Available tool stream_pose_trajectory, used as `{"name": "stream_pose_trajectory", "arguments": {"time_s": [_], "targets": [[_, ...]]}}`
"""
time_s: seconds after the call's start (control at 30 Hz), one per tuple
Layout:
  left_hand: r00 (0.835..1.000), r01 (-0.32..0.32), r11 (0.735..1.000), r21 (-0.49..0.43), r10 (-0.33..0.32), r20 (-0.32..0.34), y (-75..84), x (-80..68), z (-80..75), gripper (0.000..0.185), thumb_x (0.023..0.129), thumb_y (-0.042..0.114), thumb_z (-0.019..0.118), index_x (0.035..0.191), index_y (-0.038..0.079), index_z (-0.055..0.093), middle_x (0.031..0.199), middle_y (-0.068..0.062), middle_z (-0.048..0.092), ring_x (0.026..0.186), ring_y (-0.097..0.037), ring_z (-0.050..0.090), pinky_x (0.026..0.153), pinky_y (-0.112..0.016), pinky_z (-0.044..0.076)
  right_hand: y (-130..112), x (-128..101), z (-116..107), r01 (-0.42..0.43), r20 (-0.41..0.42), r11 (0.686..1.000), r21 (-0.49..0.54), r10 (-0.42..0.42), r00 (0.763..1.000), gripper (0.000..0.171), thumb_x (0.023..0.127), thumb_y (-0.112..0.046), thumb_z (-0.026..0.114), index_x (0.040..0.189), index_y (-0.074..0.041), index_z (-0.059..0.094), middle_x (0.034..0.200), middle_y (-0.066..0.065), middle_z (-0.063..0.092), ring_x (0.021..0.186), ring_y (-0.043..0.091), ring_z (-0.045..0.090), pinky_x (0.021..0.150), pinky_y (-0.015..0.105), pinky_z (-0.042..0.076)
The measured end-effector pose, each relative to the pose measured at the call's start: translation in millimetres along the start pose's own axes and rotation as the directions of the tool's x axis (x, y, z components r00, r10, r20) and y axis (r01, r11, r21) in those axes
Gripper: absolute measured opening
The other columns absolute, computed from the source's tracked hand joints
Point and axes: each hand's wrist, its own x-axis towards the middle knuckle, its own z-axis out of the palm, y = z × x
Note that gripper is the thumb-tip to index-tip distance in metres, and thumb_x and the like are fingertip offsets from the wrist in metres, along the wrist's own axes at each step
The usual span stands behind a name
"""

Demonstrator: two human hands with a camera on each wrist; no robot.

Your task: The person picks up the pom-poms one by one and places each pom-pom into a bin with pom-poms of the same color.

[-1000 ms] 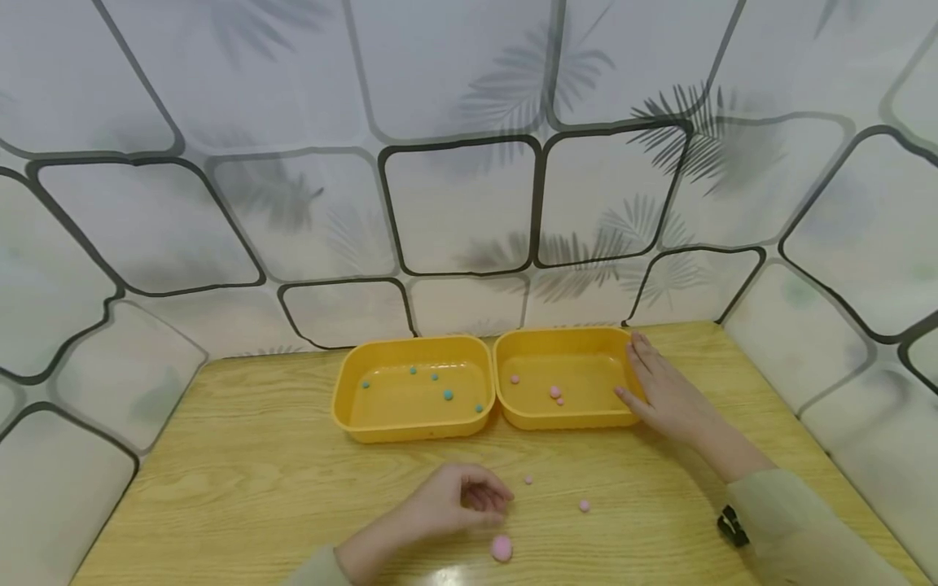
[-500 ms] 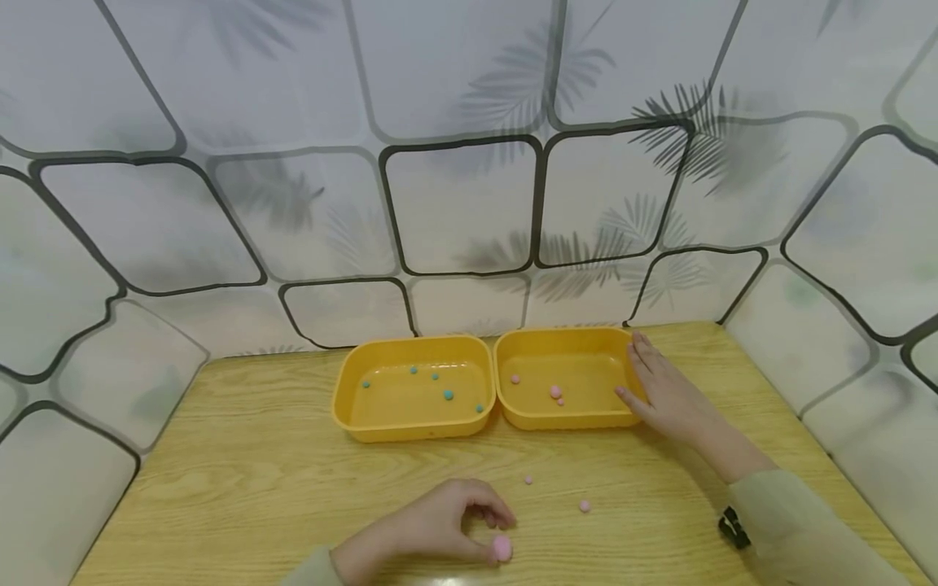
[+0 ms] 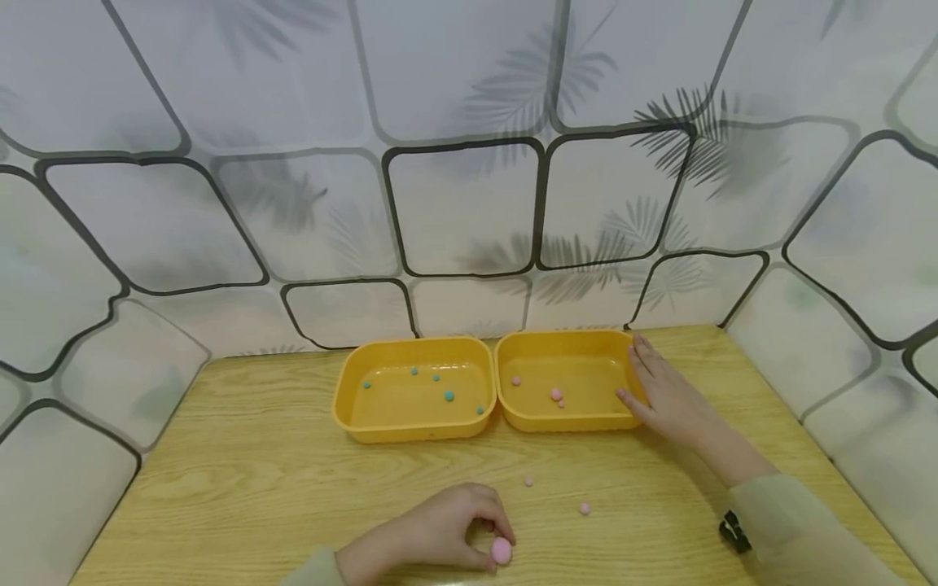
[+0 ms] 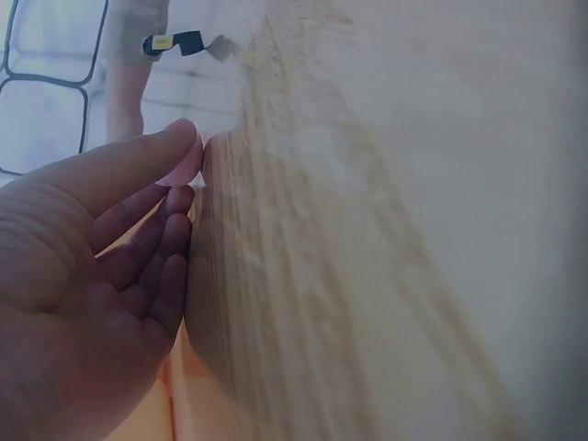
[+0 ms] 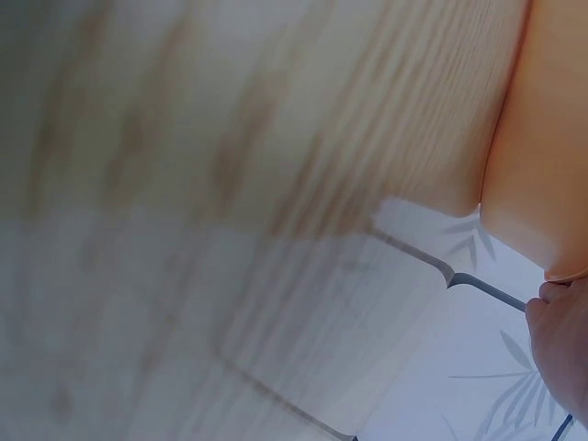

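My left hand (image 3: 450,525) is low on the wooden table, pinching a large pink ball (image 3: 501,551) between thumb and forefinger. In the left wrist view, the thumb partly covers that pink ball (image 4: 186,165). Fairly straight fingers of my right hand (image 3: 674,399) rest along the right edge of the right yellow tray (image 3: 567,422), thumb at its rim. Inside that tray lie several small pink balls (image 3: 556,395). Two more loose balls, a tiny pink one (image 3: 528,482) and a slightly bigger pink one (image 3: 585,509), sit on the table between the hands.
A left yellow tray (image 3: 414,434) stands side by side with the right one and holds several blue-green balls (image 3: 449,396). Behind both trays rises a patterned backdrop (image 3: 462,212), which also closes off the table's sides. The wooden tabletop (image 3: 242,480) extends in front.
The left hand has lowered toward the large pink ball, and its thumb and forefinger have closed on it. The right hand stays at the tray.
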Motion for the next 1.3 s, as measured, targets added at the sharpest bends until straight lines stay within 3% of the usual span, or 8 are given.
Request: {"name": "stream_pose_trajectory", "arguments": {"time_s": [0.1, 0.43, 0.73, 1.07, 1.3], "targets": [[1.000, -0.002, 1.000, 0.002, 0.002, 0.004, 0.4, 0.2, -0.3, 0.020, 0.088, 0.017, 0.088, 0.106, 0.019, 0.081, 0.105, 0.009, 0.073, 0.099, 0.011, 0.056, 0.093, -0.012, 0.051, -1, -1, 0, -0.001, 0.001, 1.000, 0.007, 0.001, 1.000, 0.085, 0.112, -0.044, 0.050, 0.160, 0.019, 0.020, 0.172, 0.038, 0.010, 0.161, 0.052, 0.013, 0.133, 0.059, 0.015], [0.995, 0.095, 0.993, -0.075, -0.097, -0.020, 3.0, 1.8, 1.1, 0.015, 0.092, 0.022, 0.085, 0.106, 0.019, 0.082, 0.096, 0.015, 0.070, 0.088, 0.012, 0.053, 0.083, -0.010, 0.049, -1, -2, 1, 0.001, -0.007, 1.000, 0.003, -0.001, 1.000, 0.086, 0.112, -0.044, 0.051, 0.160, 0.020, 0.020, 0.172, 0.038, 0.010, 0.161, 0.052, 0.014, 0.134, 0.058, 0.015], [0.983, 0.121, 0.984, -0.133, -0.137, -0.122, 4.8, 6.9, 2.8, 0.011, 0.096, 0.026, 0.082, 0.102, 0.017, 0.083, 0.087, 0.014, 0.068, 0.080, 0.010, 0.053, 0.073, -0.010, 0.049, 0, -3, 2, -0.010, 0.004, 1.000, 0.002, 0.010, 1.000, 0.086, 0.111, -0.045, 0.051, 0.161, 0.018, 0.018, 0.173, 0.036, 0.009, 0.162, 0.051, 0.011, 0.133, 0.059, 0.016], [0.952, 0.142, 0.960, -0.241, -0.200, -0.232, 1.8, 21.1, 1.5, 0.019, 0.096, 0.025, 0.081, 0.110, 0.011, 0.083, 0.096, 0.003, 0.079, 0.083, 0.007, 0.061, 0.078, -0.014, 0.055, -1, -2, 2, -0.012, 0.009, 1.000, 0.006, 0.012, 1.000, 0.086, 0.112, -0.045, 0.050, 0.161, 0.018, 0.019, 0.173, 0.036, 0.008, 0.162, 0.051, 0.011, 0.134, 0.058, 0.014], [0.934, 0.149, 0.960, -0.237, -0.215, -0.285, 4.5, 33.7, -4.8, 0.022, 0.098, 0.025, 0.080, 0.113, 0.009, 0.082, 0.101, -0.002, 0.080, 0.090, 0.002, 0.064, 0.084, -0.017, 0.056, -3, -2, -1, -0.010, 0.003, 1.000, 0.007, 0.010, 1.000, 0.085, 0.112, -0.044, 0.050, 0.161, 0.019, 0.018, 0.173, 0.037, 0.008, 0.162, 0.052, 0.012, 0.134, 0.058, 0.014]]}}
